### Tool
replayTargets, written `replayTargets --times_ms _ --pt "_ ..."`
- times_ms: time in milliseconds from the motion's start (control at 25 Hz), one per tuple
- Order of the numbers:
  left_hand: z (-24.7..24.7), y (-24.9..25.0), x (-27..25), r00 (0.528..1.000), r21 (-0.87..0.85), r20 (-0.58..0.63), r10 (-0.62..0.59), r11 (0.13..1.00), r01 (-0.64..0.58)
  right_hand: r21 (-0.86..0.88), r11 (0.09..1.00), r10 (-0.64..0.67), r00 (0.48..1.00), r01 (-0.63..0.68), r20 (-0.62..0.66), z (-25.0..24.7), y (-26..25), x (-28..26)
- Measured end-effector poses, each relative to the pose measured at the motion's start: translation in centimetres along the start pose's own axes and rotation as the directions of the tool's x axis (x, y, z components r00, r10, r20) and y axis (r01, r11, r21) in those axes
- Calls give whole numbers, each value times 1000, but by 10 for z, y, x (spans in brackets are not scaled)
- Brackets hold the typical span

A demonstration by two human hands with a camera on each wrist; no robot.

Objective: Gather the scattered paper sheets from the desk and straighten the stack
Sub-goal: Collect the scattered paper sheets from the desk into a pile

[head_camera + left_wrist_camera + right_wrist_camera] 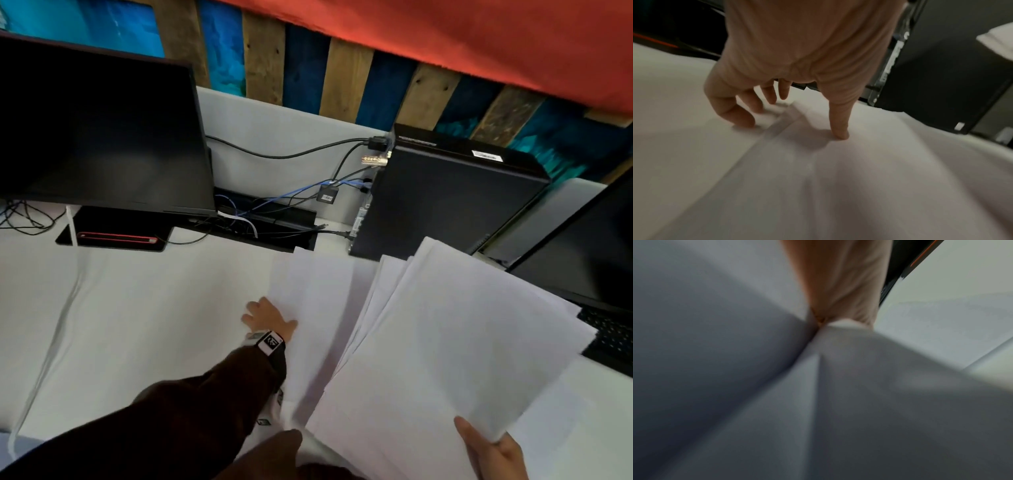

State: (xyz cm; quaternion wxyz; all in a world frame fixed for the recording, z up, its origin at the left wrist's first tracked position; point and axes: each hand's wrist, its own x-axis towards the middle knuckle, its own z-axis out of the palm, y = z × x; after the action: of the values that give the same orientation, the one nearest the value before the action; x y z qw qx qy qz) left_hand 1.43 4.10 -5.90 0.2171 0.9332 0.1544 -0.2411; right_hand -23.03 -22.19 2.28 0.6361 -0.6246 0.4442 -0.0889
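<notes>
White surface [137, 308] lies before a dark monitor [96, 130]. At 4 o'clock the right hand [493, 452] pinches the gathered stack [445, 342], uneven. At centre the left hand [269, 318], fingers spread, presses a loose sheet [318, 301], not yet collected.

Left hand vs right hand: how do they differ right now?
The left hand presses fingertips down on a sheet lying on the desk; the right hand pinches a fanned stack lifted off it. Both touch white paper.

Fanned white sheet stack [445, 342] lifted at right; loose sheet [318, 308] flat on desk, possibly two overlapping
</notes>
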Motion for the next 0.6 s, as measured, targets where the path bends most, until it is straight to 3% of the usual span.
replayTargets --times_ms 80,200,320,440,520,600 --pt "3 5 12 998 69 20 -63 996 62 43 999 19 998 -17 -52 -8 -1 -2" --pt "6 14 21 994 -70 112 -6 997 14 63 997 38 998 -34 -54 -14 -6 -6" --pt "7 1 28 984 -257 156 87 965 -44 112 993 43 997 -49 57 -11 -3 1" --pt "-2 -21 8 961 -667 209 182 745 4 194 977 50 976 -93 214 11 -3 10" --pt "-20 -31 -16 939 -745 203 276 666 -35 189 978 33 959 -89 281 33 -6 18" --pt "-45 -41 -38 884 -789 226 409 609 -80 161 982 47 948 -102 316 60 -10 25"
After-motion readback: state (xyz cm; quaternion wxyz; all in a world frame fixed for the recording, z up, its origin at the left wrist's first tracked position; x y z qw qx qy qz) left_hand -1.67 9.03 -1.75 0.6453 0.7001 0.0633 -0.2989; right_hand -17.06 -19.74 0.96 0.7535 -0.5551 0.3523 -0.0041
